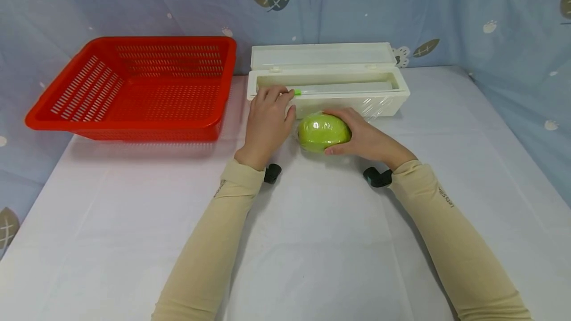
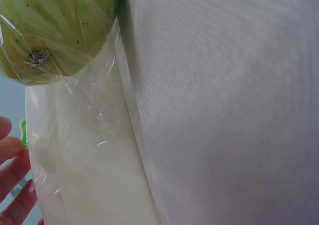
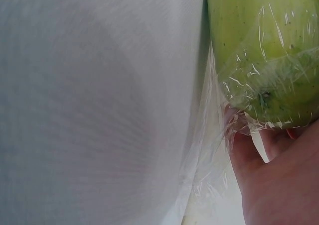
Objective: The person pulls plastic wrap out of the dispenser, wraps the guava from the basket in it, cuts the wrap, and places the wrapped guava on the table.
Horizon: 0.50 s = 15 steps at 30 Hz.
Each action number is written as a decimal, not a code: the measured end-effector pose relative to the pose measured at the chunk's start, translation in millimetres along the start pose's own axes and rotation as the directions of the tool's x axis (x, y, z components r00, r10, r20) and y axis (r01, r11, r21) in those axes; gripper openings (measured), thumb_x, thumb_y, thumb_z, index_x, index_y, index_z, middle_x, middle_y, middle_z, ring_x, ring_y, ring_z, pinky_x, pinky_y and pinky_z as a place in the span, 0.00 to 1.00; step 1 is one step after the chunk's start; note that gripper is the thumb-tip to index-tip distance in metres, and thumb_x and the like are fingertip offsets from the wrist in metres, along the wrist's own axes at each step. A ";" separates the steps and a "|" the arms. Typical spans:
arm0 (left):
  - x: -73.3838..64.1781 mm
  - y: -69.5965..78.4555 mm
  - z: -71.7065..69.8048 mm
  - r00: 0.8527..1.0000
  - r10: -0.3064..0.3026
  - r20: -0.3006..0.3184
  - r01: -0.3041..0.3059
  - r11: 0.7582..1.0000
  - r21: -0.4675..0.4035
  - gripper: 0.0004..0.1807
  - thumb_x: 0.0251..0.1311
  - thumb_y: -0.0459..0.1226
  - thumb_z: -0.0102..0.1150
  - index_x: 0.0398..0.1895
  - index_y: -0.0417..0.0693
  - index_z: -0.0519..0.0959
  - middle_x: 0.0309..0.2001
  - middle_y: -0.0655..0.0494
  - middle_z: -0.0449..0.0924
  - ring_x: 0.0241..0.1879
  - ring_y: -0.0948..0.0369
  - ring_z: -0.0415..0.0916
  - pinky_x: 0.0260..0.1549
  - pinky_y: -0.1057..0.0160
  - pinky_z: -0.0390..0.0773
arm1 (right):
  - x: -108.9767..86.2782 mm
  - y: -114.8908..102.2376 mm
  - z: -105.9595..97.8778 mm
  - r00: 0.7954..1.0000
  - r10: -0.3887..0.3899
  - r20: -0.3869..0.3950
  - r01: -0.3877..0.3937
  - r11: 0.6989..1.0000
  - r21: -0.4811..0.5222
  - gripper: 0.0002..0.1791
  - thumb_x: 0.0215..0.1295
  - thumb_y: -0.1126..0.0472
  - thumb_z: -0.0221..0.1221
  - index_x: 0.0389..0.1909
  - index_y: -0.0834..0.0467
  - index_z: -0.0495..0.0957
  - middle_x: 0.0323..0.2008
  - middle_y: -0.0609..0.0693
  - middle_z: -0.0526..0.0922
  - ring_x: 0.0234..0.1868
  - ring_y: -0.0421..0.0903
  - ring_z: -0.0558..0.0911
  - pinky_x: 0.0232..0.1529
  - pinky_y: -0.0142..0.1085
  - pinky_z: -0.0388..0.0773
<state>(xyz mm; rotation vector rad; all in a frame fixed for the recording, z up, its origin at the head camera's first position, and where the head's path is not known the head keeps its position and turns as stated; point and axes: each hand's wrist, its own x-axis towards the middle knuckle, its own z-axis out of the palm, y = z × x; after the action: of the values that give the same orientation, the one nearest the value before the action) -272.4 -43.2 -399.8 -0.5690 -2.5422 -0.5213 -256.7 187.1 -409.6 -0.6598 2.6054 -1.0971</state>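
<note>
Right fingers (image 1: 342, 113) grip the fruit (image 1: 323, 133) before the box (image 1: 330, 105), left fingers (image 1: 273, 92) at the slider (image 1: 297, 92) (pinching or not, can't tell); film (image 1: 375, 107) from fruit to box could tear or bunch if pulled crooked.

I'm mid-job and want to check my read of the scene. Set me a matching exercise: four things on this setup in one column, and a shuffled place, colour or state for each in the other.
Column one
1. green fruit
2. basket
3. box
4. small green piece

Column two
A. white, standing open with its lid raised
B. by the fingers of the left hand
C. red, with slotted walls
D. covered in clear film, held by the right hand

Pairs: 1-D, 2-C, 3-A, 4-B
</note>
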 end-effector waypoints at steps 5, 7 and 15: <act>0.2 0.5 0.6 1.000 0.007 0.012 -0.007 1.000 0.007 0.18 0.60 0.40 0.49 0.51 0.45 0.75 0.49 0.53 0.71 0.49 0.54 0.63 0.47 0.58 0.63 | -0.1 -0.6 -0.2 1.000 0.004 0.002 -0.004 1.000 -0.002 0.48 0.40 0.39 0.66 0.64 0.41 0.54 0.58 0.46 0.57 0.54 0.44 0.60 0.52 0.47 0.59; 1.6 2.2 -1.0 1.000 0.015 0.013 -0.015 1.000 0.010 0.18 0.60 0.40 0.49 0.51 0.45 0.76 0.49 0.53 0.72 0.49 0.54 0.63 0.46 0.57 0.63 | -0.6 -1.0 -1.6 1.000 0.002 -0.003 -0.002 1.000 -0.002 0.48 0.40 0.39 0.66 0.64 0.41 0.55 0.58 0.46 0.57 0.54 0.44 0.60 0.52 0.47 0.59; 7.2 15.9 -13.2 0.997 -0.069 0.034 0.066 0.995 0.072 0.15 0.59 0.40 0.48 0.45 0.47 0.80 0.40 0.53 0.75 0.42 0.55 0.68 0.36 0.58 0.70 | -1.7 -0.5 0.3 1.000 -0.005 -0.001 0.006 1.000 0.004 0.48 0.40 0.39 0.66 0.64 0.43 0.55 0.58 0.46 0.57 0.54 0.44 0.60 0.52 0.46 0.60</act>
<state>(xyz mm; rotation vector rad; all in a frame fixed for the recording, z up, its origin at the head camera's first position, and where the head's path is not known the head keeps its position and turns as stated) -265.7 -33.7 -381.2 -0.4725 -2.6104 -0.4459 -254.9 187.4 -409.4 -0.6661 2.6033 -1.1041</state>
